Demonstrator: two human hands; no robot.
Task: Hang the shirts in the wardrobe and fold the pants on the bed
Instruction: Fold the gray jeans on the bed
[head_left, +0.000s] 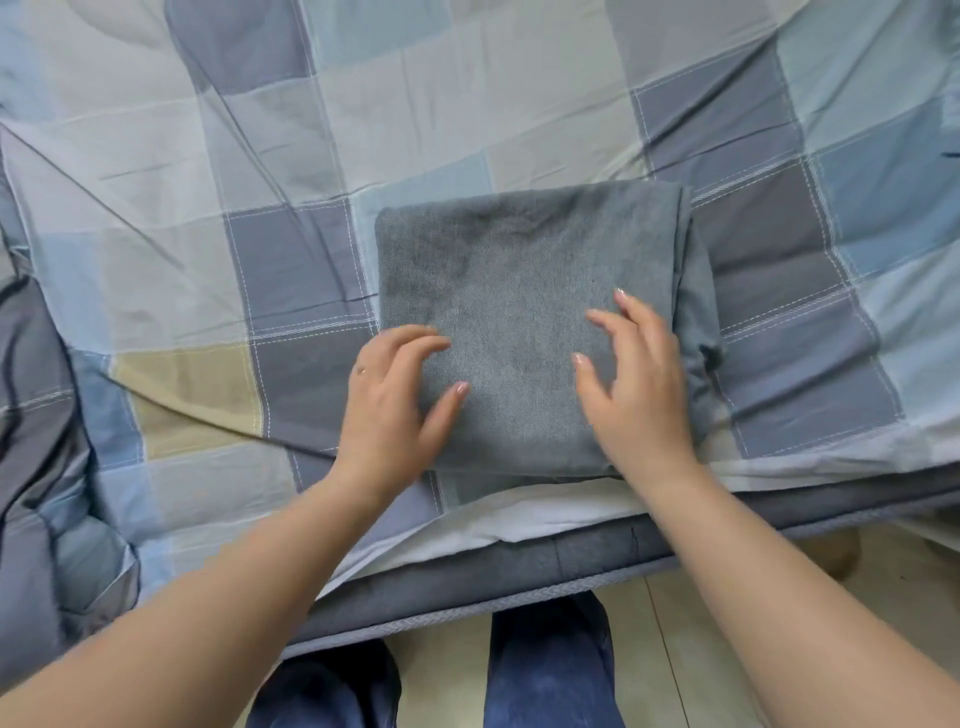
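A pair of grey-blue denim pants (519, 291) lies folded into a thick square on the bed (208, 182), close to its near edge. My left hand (392, 400) rests over the square's near left corner, fingers spread and loosely bent, thumb on the cloth. My right hand (631, 379) hovers at the near right part, fingers spread and slightly curved, fingertips touching or just above the denim. Neither hand grips anything. No shirts or wardrobe are in view.
The bed wears a wrinkled checked sheet in blue, grey and beige. A rumpled quilt (36, 441) bunches at the left edge. The grey mattress edge (467, 582) runs below the pants, with pale floor (675, 623) and my legs in blue jeans (545, 670) beneath.
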